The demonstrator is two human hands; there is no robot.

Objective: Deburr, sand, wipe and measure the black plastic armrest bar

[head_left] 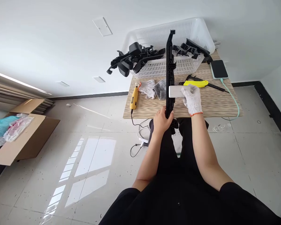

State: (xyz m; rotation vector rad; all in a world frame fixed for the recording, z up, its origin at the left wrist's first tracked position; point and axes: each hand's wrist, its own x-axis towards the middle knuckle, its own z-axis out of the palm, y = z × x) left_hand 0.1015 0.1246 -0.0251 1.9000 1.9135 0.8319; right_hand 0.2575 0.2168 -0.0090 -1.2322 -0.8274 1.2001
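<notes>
The fingers of the bare left hand [161, 122] are wrapped around the lower end of a long black plastic part [170, 72], which stands upright at the upper centre of the frame, while those of the gloved right hand [194, 99] grip a pale block [176, 92] overlapping it. Around them on the worktop [150, 111] lie a yellow corded tool [134, 98] to the left and a yellow-handled tool [198, 84] to the right. Behind, a white basket [152, 69] holds more black parts [133, 57].
</notes>
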